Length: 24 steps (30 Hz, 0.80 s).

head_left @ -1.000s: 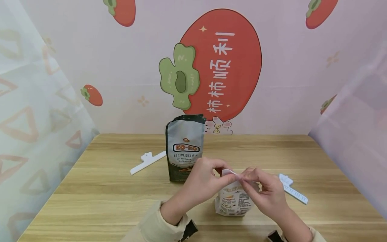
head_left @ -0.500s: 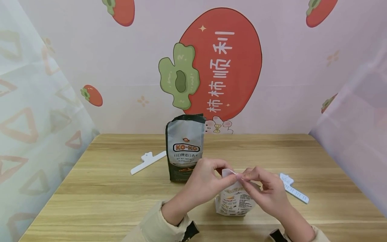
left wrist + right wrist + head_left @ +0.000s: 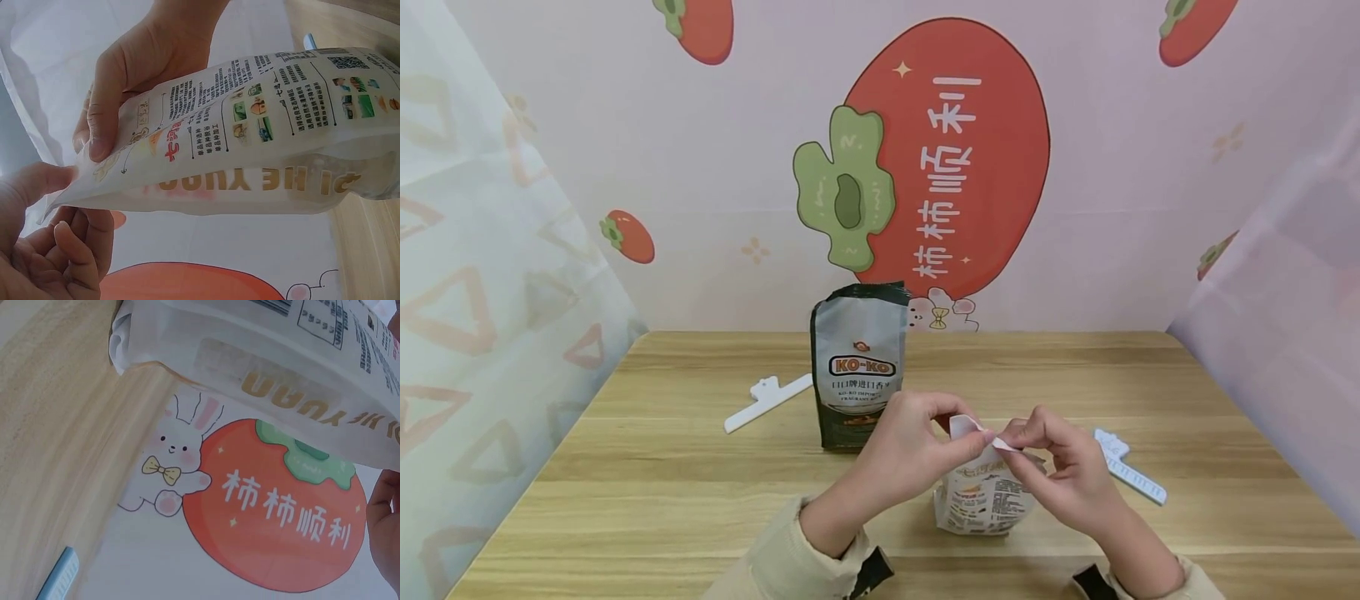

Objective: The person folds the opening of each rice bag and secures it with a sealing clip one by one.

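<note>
Left hand (image 3: 912, 442) and right hand (image 3: 1069, 475) pinch the white bag (image 3: 981, 502) by its top edge — uneven tugging could tear or topple it

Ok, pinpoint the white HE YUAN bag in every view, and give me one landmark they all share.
Head: the white HE YUAN bag is low, right of centre, its top pinched by the left hand and right hand.
Left wrist: across the middle, running to the right edge.
Right wrist: along the top, cut off at the right.
Shared landmark: the large red persimmon printed on the backdrop, only partly visible in the left wrist view.
</note>
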Each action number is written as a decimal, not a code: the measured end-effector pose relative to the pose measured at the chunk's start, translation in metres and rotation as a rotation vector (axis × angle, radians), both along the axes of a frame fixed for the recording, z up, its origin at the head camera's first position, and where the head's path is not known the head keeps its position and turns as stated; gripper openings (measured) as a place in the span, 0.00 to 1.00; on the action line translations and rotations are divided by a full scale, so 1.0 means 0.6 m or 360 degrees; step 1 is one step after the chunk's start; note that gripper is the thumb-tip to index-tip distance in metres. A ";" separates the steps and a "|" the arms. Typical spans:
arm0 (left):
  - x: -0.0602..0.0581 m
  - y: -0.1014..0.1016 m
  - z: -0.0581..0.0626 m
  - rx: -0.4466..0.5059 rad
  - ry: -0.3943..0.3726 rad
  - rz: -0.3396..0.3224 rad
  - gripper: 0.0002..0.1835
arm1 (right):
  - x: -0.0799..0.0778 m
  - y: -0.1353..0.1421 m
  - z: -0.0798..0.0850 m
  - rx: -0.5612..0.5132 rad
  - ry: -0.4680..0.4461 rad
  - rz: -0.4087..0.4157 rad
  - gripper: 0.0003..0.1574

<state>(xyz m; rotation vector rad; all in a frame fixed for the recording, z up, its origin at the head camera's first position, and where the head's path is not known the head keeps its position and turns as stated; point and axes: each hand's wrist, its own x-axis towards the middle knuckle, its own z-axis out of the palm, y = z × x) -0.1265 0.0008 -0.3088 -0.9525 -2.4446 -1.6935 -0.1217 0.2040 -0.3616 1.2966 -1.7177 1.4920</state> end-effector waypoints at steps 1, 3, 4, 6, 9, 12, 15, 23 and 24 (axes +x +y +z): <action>0.000 0.000 0.000 -0.0001 -0.0001 0.0000 0.04 | 0.000 0.001 0.000 0.0012 0.0003 0.0005 0.14; -0.001 0.000 -0.001 -0.0006 -0.0004 0.0001 0.04 | -0.001 0.004 0.000 0.0036 0.0004 0.0005 0.14; -0.001 0.001 -0.002 -0.0011 -0.0006 0.0003 0.04 | -0.001 0.006 0.000 0.0049 0.0004 0.0004 0.13; -0.001 0.001 -0.002 -0.0018 -0.0007 0.0008 0.04 | -0.001 0.009 0.000 0.0078 -0.0004 0.0010 0.11; 0.000 0.001 -0.003 -0.0021 0.0018 0.0016 0.04 | -0.001 0.012 -0.001 0.0119 -0.0025 0.0011 0.07; 0.000 0.001 -0.003 -0.0014 0.0057 0.0027 0.04 | -0.001 0.013 -0.001 0.0145 -0.0033 -0.0020 0.07; 0.000 0.002 -0.004 -0.0010 0.0091 0.0037 0.03 | 0.000 0.014 0.002 0.0164 -0.0016 -0.0053 0.08; 0.000 0.002 -0.004 -0.0023 0.0125 0.0063 0.02 | 0.001 0.021 0.012 0.0218 -0.0036 -0.0069 0.11; 0.000 0.002 -0.004 -0.0027 0.0126 0.0067 0.02 | 0.001 0.022 0.013 0.0223 -0.0048 -0.0060 0.12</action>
